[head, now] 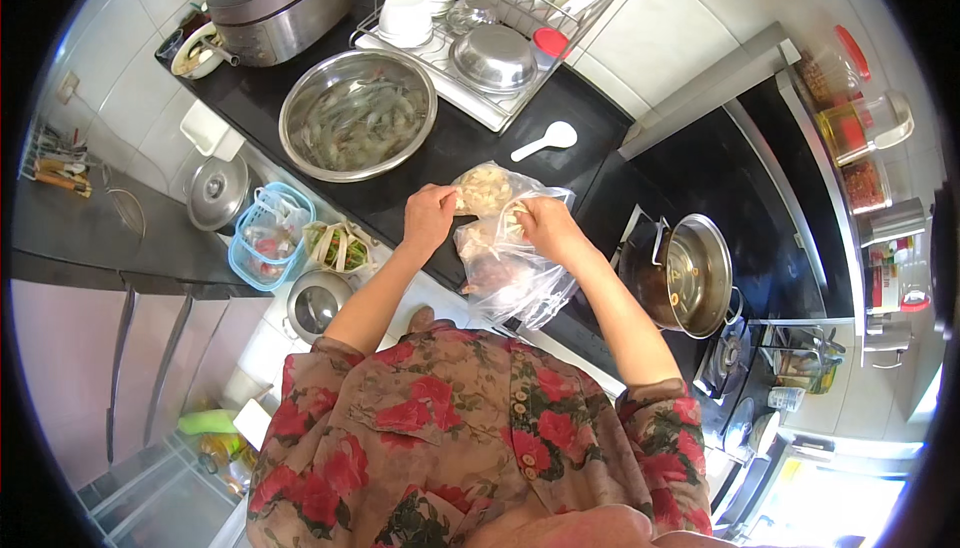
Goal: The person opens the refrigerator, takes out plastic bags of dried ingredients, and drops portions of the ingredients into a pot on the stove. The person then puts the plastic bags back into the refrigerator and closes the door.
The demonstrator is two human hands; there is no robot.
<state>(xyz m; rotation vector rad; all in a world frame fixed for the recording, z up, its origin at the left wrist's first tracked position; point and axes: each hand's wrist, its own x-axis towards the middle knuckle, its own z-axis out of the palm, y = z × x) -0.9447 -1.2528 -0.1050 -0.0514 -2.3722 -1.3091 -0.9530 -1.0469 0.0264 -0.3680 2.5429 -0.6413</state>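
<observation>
At the front of the black counter, my left hand (430, 219) pinches the left edge of a clear plastic bag (484, 186) with pale dried slices inside. My right hand (551, 230) is at the bag's right side, its fingers closed around a few pale slices (516, 219); part of that grip is hidden by the hand. Just below lies a second clear plastic bag (510, 278) with brownish contents, its crumpled film reaching under my right wrist. Beyond the bags rests a white spoon (547, 141). Left of it stands a steel basin (291, 144) holding raw shrimp (360, 116).
A steel pot (697, 275) with liquid stands at the stove, right of my forearm. Behind are a dish rack (480, 116), an upturned steel bowl (493, 58) and a large cooker (281, 11). Blue baskets (271, 236) and a bag of green vegetables (337, 246) sit lower left.
</observation>
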